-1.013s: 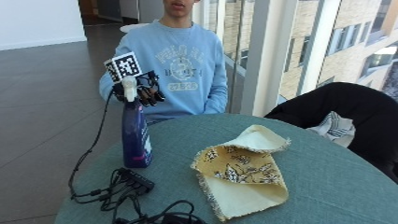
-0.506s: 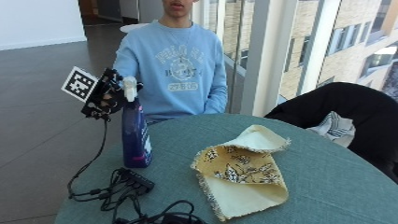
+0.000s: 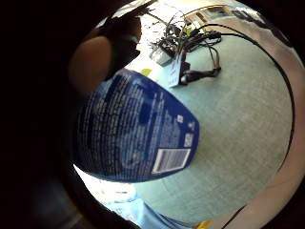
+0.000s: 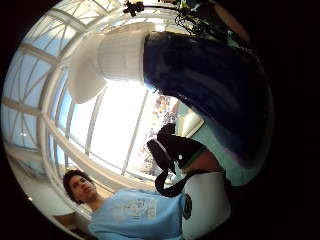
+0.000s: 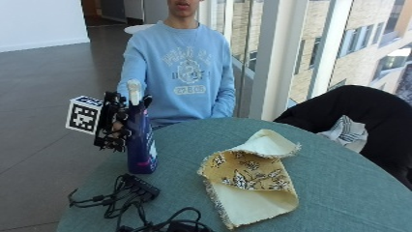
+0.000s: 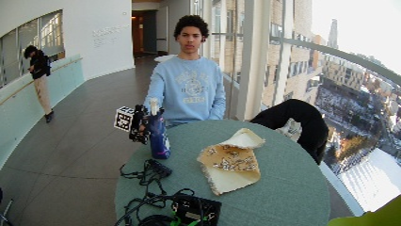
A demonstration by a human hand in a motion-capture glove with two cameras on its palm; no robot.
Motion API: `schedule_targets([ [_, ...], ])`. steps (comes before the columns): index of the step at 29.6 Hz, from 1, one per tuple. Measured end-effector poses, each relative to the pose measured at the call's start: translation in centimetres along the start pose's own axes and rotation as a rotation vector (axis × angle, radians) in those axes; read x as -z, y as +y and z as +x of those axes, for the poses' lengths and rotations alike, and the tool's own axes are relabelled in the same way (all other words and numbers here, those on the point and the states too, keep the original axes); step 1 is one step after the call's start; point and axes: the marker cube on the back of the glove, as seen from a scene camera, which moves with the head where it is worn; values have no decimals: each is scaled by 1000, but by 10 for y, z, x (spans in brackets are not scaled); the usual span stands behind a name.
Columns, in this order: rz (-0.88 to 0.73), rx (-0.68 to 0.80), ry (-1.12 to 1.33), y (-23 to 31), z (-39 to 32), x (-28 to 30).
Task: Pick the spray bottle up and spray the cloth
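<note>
Status, early stage: gloved right hand [image 5: 118, 123] wraps its fingers round the blue spray bottle [image 5: 141, 140], upright on the round table [image 5: 334, 183] at its 9 o'clock edge; lifting and spraying the yellow cloth [image 5: 251, 181] at centre remain.

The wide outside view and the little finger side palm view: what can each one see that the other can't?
Only the wide outside view shows the folded yellow patterned cloth on the table, the person in a light blue sweatshirt, the black chair and the gloved right hand wrapped round the bottle.

Only the palm view shows the bottle's back label with its barcode.

Both show the blue spray bottle, the green round table and the black cables.
</note>
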Motion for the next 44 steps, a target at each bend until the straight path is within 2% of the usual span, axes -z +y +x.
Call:
schedule_targets([
  [12, 137, 30, 46, -7, -2, -16],
  [19, 146, 41, 62, -8, -7, -16],
  [29, -222, 100, 226, -15, -54, -40],
  [33, -392, 36, 314, -26, -77, -56],
  [44, -642, -65, 430, -47, -106, -105],
])
